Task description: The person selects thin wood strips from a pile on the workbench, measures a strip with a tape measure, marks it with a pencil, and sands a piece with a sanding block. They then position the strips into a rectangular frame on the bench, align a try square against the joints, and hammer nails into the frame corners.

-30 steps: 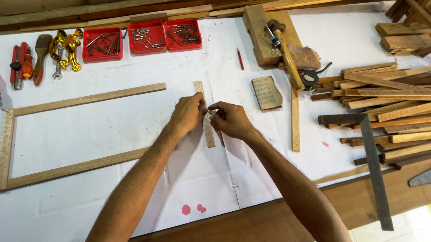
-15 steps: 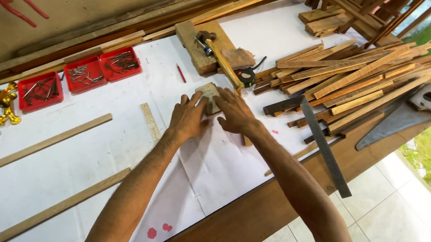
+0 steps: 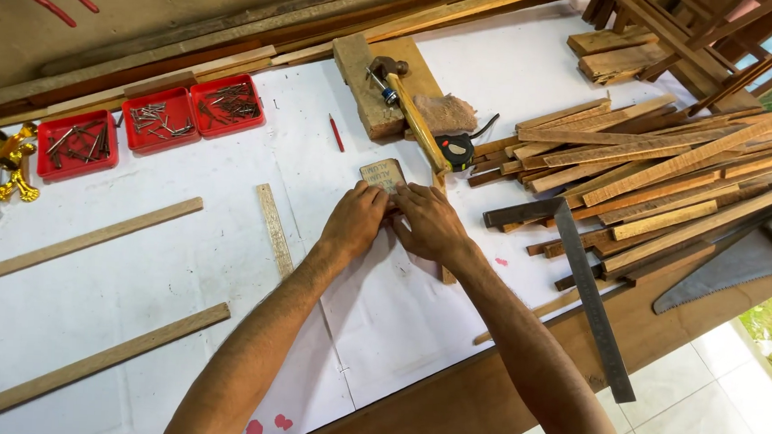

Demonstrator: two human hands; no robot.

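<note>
Together, the left hand and the right hand are brought onto the near edge of a small wooden block, which lies flat on the white sheet covering the workbench, just in front of the hammer and the tape measure. The fingertips of both hands are curled and pressed close against each other at the block's lower edge; whether something small is pinched between them cannot be told. The block seems to be steadied from both sides so that it does not slide on the smooth paper. A short wooden strip is left just beside the left wrist, and red trays of nails are kept within reach along the far edge. Cut slats are piled to the right, with a steel square laid across them.
</note>
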